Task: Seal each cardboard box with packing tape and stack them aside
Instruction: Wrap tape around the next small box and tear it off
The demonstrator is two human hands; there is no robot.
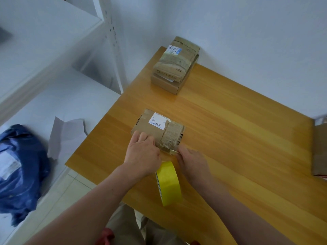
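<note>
A small cardboard box (159, 129) with a white label lies in the middle of the wooden table (230, 138). My left hand (142, 154) rests on its near edge, fingers curled over the box's near left corner. My right hand (192, 162) pinches a strip of clear tape (169, 150) stretched from the box's near side. A yellow roll of packing tape (168, 183) stands on edge just below my hands, partly hidden by my left wrist. Two taped boxes (174, 65) sit stacked at the table's far corner against the wall.
A flat brown cardboard piece (320, 149) lies at the table's right edge. Left of the table, a white shelf unit (53, 103) holds a blue plastic bag (19, 167) and a sheet of white paper (65, 133). White walls close off the far side.
</note>
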